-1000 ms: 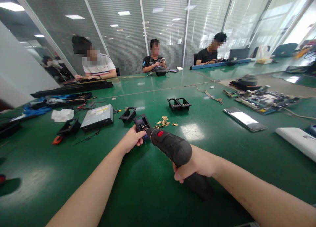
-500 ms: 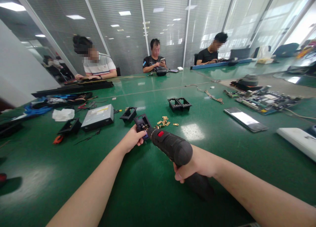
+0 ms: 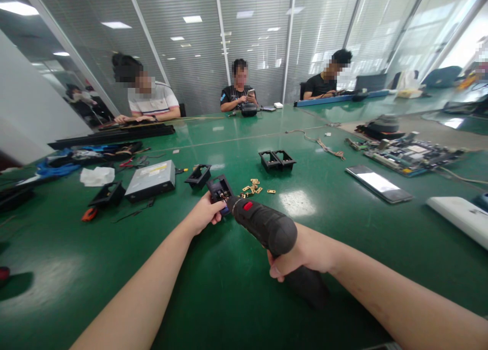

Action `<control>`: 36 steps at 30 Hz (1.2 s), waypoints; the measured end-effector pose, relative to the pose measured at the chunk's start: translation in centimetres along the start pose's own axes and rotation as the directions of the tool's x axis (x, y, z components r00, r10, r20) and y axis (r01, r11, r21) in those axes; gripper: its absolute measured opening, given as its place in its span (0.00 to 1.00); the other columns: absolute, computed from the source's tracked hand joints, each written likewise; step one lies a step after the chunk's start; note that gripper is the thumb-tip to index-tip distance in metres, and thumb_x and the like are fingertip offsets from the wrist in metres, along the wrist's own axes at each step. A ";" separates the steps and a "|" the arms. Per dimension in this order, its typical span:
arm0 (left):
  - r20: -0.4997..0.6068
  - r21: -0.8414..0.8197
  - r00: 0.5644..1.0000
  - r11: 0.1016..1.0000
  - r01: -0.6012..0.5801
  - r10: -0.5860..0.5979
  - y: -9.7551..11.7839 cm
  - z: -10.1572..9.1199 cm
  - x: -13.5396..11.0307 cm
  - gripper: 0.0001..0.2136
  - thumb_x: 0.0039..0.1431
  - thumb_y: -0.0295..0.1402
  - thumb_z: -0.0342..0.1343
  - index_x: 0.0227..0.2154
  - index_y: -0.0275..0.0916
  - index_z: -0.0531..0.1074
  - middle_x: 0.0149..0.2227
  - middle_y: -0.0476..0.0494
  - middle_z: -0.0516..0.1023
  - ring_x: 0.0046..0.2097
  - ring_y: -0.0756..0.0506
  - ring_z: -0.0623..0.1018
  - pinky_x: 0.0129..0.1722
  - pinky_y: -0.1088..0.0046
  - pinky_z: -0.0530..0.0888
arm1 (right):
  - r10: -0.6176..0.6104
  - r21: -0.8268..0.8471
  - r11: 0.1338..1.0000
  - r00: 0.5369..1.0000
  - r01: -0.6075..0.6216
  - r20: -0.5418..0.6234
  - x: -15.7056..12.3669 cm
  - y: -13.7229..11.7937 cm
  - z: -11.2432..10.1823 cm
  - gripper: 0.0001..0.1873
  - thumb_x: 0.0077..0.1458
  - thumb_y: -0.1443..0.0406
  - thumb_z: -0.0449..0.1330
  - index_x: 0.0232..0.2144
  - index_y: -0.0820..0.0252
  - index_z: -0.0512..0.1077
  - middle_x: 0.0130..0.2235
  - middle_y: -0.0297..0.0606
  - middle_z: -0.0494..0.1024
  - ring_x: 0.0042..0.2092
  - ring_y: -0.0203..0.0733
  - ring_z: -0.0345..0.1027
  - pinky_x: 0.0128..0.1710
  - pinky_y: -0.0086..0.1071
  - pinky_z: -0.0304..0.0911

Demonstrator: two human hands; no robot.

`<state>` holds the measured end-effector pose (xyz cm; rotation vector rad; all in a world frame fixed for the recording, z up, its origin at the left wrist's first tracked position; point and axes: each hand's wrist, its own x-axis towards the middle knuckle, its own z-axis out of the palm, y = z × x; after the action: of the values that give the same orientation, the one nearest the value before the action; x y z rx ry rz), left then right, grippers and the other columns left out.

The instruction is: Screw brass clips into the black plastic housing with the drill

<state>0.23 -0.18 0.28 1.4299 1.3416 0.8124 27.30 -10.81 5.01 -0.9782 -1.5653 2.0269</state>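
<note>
My left hand (image 3: 203, 215) grips a small black plastic socket housing (image 3: 220, 189) and holds it on the green table (image 3: 213, 299). My right hand (image 3: 303, 253) is wrapped around the handle of a black electric screwdriver (image 3: 267, 225) with a red switch. Its tip presses into the housing, right beside my left fingers. Several small brass metal pieces (image 3: 253, 187) lie loose on the table just beyond the housing.
More black housings (image 3: 276, 160) (image 3: 199, 176) (image 3: 107, 194), a grey optical drive (image 3: 150, 180), a phone (image 3: 377, 183), a circuit board (image 3: 409, 154), a white device (image 3: 459, 215) and cables lie around. Three people sit at the far side.
</note>
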 end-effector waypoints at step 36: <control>0.009 -0.010 1.000 1.000 -0.005 0.005 -0.3 -0.2 0.0 0.19 0.55 0.37 0.62 0.46 0.37 0.65 0.17 0.55 0.68 0.16 0.52 0.66 0.14 0.81 0.62 | 0.001 -0.004 1.000 1.000 -0.001 0.011 0.0 -0.2 0.1 0.09 0.34 0.71 0.71 0.20 0.65 0.74 0.20 0.34 0.76 0.23 0.38 0.70 0.23 0.27 0.63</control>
<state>-0.02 -0.15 0.08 1.4279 1.3256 0.8144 27.19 -10.85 5.23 -0.9714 -1.5758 2.0333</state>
